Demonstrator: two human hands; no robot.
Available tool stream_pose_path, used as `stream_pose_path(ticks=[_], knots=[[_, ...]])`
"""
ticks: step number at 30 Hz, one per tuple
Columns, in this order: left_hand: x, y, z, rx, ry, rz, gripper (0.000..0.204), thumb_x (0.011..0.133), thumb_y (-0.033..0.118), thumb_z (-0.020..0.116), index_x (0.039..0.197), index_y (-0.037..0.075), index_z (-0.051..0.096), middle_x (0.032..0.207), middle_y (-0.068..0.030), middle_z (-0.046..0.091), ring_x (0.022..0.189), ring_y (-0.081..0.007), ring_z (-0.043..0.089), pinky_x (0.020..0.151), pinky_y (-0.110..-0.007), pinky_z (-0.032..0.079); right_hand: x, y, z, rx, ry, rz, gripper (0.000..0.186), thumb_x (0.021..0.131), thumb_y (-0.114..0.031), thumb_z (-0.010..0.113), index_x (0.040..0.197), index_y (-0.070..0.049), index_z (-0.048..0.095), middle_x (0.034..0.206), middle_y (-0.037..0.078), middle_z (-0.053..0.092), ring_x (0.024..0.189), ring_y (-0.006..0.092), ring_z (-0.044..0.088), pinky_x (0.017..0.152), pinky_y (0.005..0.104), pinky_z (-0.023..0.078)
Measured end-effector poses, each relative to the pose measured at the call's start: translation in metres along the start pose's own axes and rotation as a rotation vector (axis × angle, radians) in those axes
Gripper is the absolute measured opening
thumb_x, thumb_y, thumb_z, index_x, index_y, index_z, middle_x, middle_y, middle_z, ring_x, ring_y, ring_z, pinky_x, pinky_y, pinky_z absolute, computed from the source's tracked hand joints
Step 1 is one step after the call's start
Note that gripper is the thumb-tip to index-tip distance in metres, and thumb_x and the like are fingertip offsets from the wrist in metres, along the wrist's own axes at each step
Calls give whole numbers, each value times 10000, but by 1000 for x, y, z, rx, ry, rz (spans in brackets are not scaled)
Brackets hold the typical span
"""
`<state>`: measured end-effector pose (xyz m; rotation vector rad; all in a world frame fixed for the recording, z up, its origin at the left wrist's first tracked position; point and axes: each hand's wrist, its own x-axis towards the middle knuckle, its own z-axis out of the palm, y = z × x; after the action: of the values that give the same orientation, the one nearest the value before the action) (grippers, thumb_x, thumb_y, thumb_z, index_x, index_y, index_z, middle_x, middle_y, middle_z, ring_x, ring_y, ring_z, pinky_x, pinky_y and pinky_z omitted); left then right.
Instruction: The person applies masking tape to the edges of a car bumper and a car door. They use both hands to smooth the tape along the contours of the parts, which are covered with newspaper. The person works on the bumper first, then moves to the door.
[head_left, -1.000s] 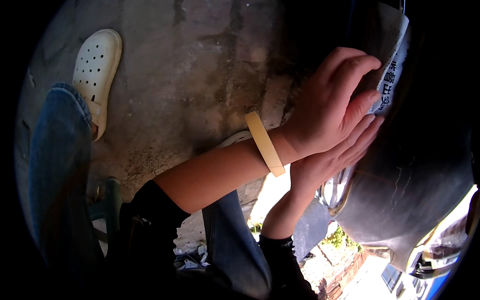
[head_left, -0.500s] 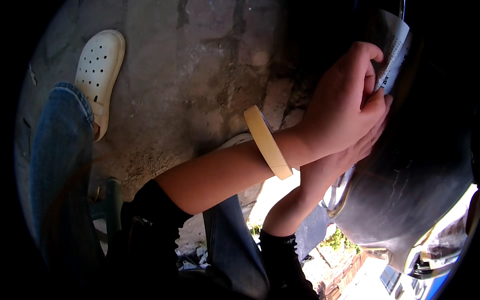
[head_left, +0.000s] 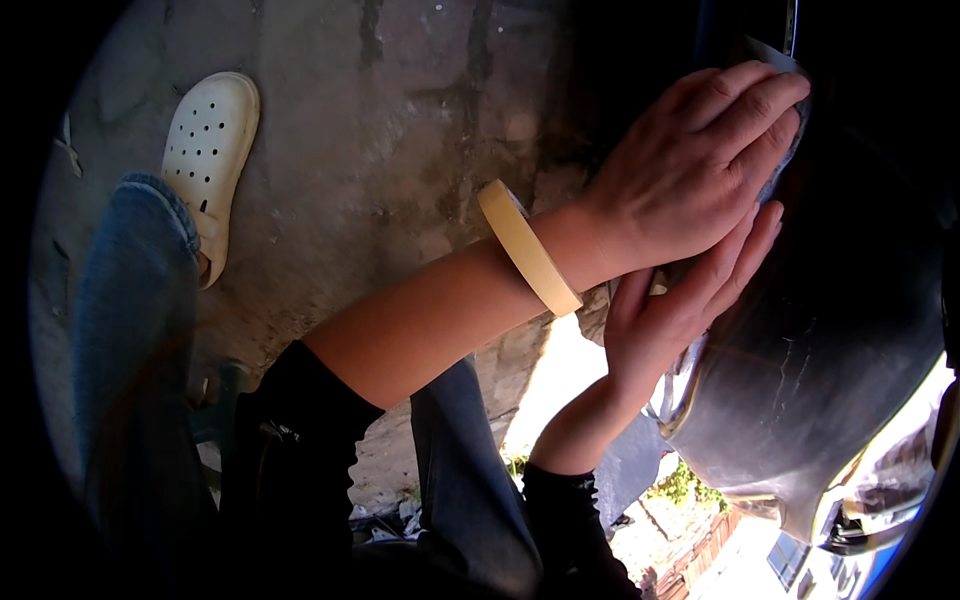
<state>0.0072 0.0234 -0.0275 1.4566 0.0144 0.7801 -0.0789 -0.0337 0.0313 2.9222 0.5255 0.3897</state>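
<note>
- A cream perforated clog is resting on the cracked concrete ground at the far left, worn on a foot below a blue-jeaned leg.
- A second jeaned leg is showing at the lower centre, between the two black sleeves.
- The left forearm is reaching up and to the right across the picture, bare from the pushed-up sleeve, with a roll of cream masking tape sitting around the wrist like a bracelet.
- The left hand is lying palm-down with fingers extended and close together, pressing flat on a piece of pale paper or tape; only a corner of that piece is showing past the fingertips, at the top right. The hand is pressing rather than pinching, nothing closed inside it.
- The right hand is coming up from the lower centre, just under the left hand and partly covered by it, its fingers straight and laid flat against the dark curved vehicle body panel. It is gripping nothing, as far as can be seen.
- The glossy panel is filling the right side, and its lower edge is reflecting sunlit ground and greenery.
</note>
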Motion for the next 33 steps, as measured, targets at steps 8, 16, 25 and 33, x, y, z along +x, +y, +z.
stream_pose_path(ticks=[8, 16, 25, 33], knots=[[19, -37, -7, 71, 3, 263, 291, 868, 160, 632, 1152, 94, 629, 1261, -96, 616, 1221, -265, 547, 1068, -416, 406, 9, -13, 0, -98, -113, 74, 788, 913, -324, 659, 1533, -5, 292, 1565, 201, 335, 1422, 408, 348, 1095, 476, 319], [-3, -21, -45, 24, 111, -352, 158, 846, -10, 589, 974, 65, 643, 940, -101, 593, 905, -273, 588, 842, -381, 494, 12, -22, -3, -187, -179, 114, 899, 844, -358, 701, 1536, 9, 259, 1604, 166, 269, 1466, 347, 290, 1132, 455, 298], [-19, 72, -97, -298, -369, -1331, 130, 926, 3, 552, 996, 6, 661, 939, -74, 667, 833, -142, 622, 782, -280, 509, 9, -18, -72, 217, -161, -14, 697, 857, -152, 688, 1475, -34, 388, 1551, 152, 366, 1440, 323, 343, 1146, 447, 313], [-14, 180, -182, -98, -572, -1021, 116, 915, 26, 557, 967, 22, 661, 891, -54, 679, 810, -135, 641, 757, -280, 521, -71, -145, -268, 954, -379, 535, 286, 832, -164, 779, 1045, -37, 637, 891, 17, 619, 757, 102, 565, 661, 245, 448]])
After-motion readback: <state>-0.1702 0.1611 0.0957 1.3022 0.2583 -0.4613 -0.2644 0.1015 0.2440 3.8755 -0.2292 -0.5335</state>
